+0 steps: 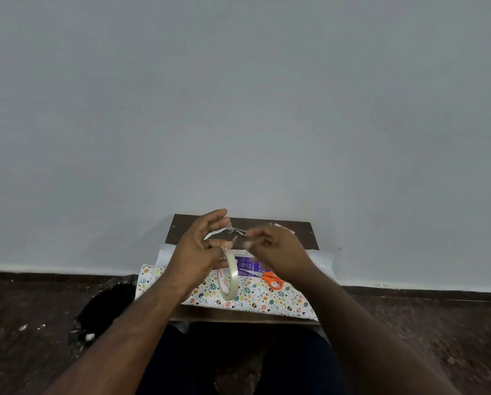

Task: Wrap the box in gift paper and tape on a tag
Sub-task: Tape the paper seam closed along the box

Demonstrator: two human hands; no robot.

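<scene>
I am sitting at a small dark board set against a pale wall, with the dark floor spreading to either side. Starting at the left, my left hand is holding the roll of clear tape upright above the work, the fingers curling through and round its ring while the thumb and forefinger are lifting up near the loose end. A short, crumpled strip of tape is stretching from there across to my right hand, which is blurred; its fingers are bunching together and seem to be pinching the strip's far end. Below both hands the patterned gift paper is lying spread over the board, its white underside showing at the far edges. The box, purple with white print, is resting on the paper between my hands. Just right of it, orange-handled scissors are lying on the paper.
</scene>
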